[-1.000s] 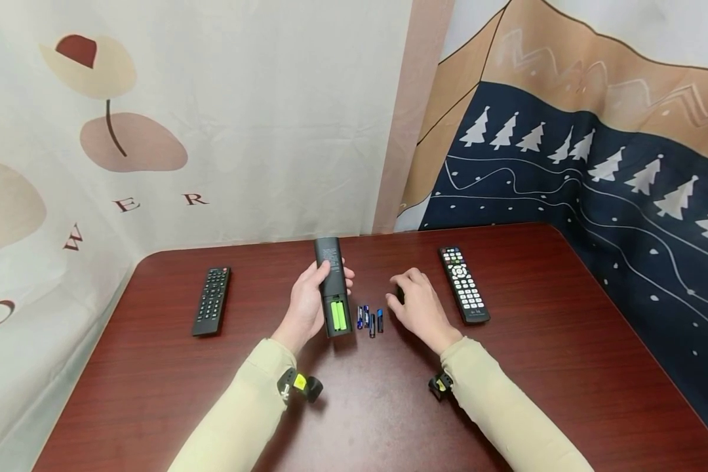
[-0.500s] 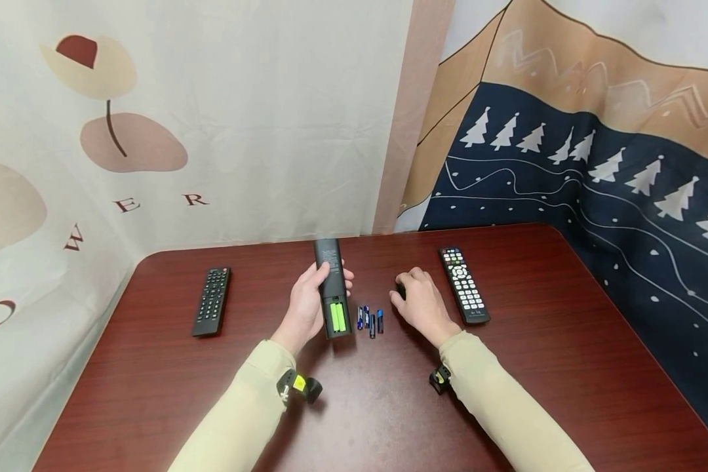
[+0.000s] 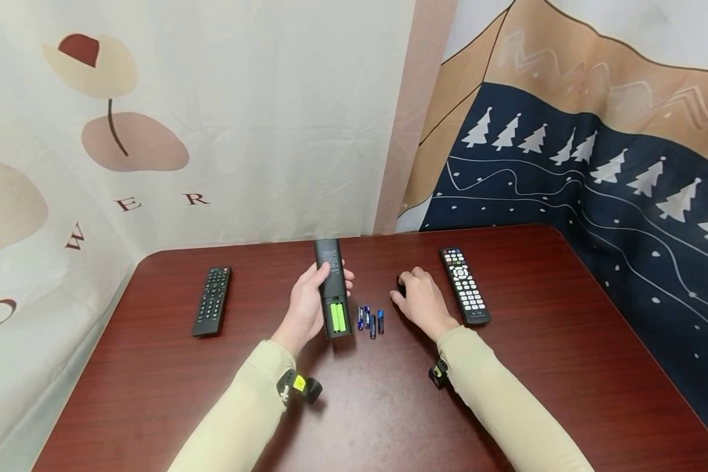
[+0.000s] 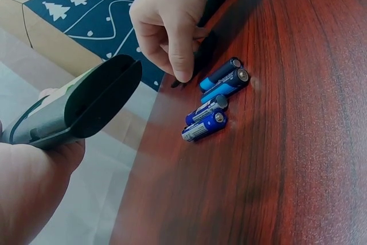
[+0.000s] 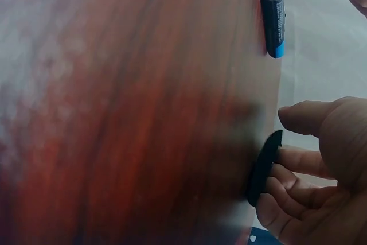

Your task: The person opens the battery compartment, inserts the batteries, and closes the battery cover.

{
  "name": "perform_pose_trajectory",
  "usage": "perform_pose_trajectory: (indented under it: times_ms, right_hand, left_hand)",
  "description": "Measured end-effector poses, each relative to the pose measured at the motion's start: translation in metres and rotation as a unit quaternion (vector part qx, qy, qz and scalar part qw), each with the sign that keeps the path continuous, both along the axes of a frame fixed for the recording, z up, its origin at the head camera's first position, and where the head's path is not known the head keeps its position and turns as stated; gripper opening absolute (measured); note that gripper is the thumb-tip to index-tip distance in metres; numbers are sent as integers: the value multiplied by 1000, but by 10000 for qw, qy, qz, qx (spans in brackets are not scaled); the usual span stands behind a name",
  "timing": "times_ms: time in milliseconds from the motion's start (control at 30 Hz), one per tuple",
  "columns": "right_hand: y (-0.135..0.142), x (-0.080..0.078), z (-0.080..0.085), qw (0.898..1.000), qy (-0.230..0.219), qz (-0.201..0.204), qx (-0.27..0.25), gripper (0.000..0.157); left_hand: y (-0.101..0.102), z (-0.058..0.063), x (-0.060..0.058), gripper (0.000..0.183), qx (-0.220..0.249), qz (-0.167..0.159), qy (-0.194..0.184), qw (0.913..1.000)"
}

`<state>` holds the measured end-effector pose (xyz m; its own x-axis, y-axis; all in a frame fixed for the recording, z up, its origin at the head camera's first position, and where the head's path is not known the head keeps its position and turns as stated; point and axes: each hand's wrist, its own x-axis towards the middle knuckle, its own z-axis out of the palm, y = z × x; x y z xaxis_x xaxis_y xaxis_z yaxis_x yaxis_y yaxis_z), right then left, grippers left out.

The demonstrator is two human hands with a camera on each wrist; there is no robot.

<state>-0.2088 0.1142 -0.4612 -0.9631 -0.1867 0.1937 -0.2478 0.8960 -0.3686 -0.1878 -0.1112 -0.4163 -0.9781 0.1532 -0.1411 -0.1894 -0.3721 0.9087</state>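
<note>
Back side up, a black remote control [image 3: 333, 278] is in my left hand [image 3: 308, 298], thumb across its back and fingers round the far side. Its battery bay is uncovered and holds two green batteries [image 3: 338, 316]. In the right wrist view, a thin black battery cover [image 5: 265, 167] lies at the table surface. The fingertips of my right hand [image 3: 421, 301] touch this cover, while the thumb stands apart from it. Several blue and black batteries [image 3: 373, 326] lie between the hands; the left wrist view shows them in two pairs [image 4: 206, 120].
A black remote [image 3: 212, 301] lies at the left of the reddish-brown table [image 3: 354, 419]. Another remote with white buttons [image 3: 465, 285] lies close to the right hand's outer side. Printed curtains [image 3: 271, 131] hang behind the table's back edge.
My right hand has shifted slightly to the right over the battery cover. The left hand and its remote control stay almost still.
</note>
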Motion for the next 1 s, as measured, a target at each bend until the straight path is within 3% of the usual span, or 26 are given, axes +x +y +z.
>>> perform_pose_trajectory:
  times_ms: [300,700,1000]
  right_hand:
    - [1,-2,-2,10000,-59,-34,-7,33]
    - [7,0,4,9987,-288,52,-414,18]
    - [12,2,6,9977,-149,149,-648,14]
  left_hand:
    - [1,0,0,38,-16,27,109,9999]
    - [1,1,0,36,80,32,153,9998]
    - [2,2,1,37,97,16,150,9998]
